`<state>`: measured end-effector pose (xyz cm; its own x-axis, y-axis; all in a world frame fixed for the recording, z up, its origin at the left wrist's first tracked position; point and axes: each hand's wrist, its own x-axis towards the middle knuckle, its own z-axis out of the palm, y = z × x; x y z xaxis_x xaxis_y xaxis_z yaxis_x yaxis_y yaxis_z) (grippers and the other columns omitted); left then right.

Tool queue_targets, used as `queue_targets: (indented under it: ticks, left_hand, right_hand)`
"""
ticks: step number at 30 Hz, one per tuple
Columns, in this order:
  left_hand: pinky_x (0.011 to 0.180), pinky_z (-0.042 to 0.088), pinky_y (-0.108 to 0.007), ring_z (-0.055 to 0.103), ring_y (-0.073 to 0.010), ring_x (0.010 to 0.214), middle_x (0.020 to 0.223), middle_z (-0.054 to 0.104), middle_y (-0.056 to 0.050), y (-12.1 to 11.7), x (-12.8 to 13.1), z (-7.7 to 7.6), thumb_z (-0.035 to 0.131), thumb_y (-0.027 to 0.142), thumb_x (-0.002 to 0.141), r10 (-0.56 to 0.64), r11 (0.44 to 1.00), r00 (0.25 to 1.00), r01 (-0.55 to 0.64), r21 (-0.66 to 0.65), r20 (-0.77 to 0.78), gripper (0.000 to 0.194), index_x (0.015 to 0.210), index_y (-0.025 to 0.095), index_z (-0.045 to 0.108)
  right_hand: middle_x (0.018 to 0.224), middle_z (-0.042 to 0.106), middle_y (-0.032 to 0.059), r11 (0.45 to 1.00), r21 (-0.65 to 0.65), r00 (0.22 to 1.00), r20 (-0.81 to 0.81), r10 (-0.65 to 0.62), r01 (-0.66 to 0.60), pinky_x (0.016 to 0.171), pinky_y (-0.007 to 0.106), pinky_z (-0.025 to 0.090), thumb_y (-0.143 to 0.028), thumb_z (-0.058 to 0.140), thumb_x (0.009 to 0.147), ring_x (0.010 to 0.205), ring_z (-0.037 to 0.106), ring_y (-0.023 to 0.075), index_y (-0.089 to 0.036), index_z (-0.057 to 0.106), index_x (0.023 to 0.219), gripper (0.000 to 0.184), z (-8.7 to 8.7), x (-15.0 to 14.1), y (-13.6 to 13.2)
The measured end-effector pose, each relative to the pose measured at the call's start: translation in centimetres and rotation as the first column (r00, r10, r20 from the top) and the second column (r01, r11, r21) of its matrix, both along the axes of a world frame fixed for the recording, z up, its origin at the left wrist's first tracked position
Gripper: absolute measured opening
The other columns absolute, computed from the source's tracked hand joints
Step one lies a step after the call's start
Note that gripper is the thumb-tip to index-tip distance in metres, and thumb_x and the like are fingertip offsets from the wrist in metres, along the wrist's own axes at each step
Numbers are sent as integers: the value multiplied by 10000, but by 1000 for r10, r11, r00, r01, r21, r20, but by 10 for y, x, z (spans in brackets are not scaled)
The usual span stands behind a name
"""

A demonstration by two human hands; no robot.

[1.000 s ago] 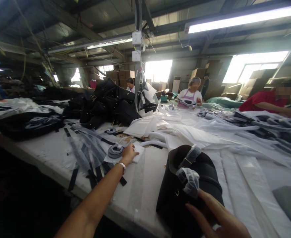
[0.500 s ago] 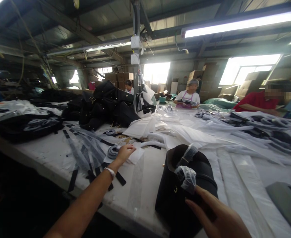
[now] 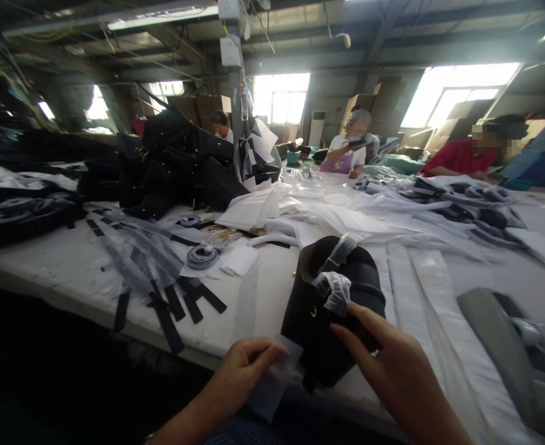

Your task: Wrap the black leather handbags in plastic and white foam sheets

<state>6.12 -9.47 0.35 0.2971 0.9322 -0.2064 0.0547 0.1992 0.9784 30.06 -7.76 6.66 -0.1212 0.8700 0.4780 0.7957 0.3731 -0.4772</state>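
Observation:
A black bag (image 3: 295,321) with small gold hardware stands at the table's front edge, its top open. White wrapping (image 3: 337,292) covers parts of its strap at the mouth. My right hand (image 3: 383,346) is closed on the bag's side just below that wrapping; the exact part between thumb and fingers is partly hidden. Left of the bag, my left hand (image 3: 253,358) pinches a thin translucent white sheet (image 3: 272,386), which hangs down over the table edge. The sheet's upper corner reaches close to the bag's lower side.
Black straps (image 3: 161,290) in clear film lie at left, beside a grey coil (image 3: 202,256) and folded white sheets (image 3: 239,261). Black bags (image 3: 184,161) are heaped behind. A grey tape dispenser (image 3: 495,346) sits at right. Two co-workers sit across the table; another is farther back.
My left hand has come from the white sheets back toward me, now with a thin sheet in its fingers. My right hand still grips the bag. The camera view has tilted down.

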Motion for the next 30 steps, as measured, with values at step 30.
queue_targets:
  ticks: [30]
  left_hand:
    - [680, 454, -255, 618, -161, 717, 785, 722, -55, -43, 8, -48, 819, 405, 712, 238, 956, 958, -203, -210, 158, 311, 822, 128, 729]
  right_hand:
    - [594, 706, -8, 936, -350, 936, -340, -89, -38, 526, 233, 532, -499, 620, 873, 480, 662, 169, -221, 740, 820, 307, -77, -33, -50]
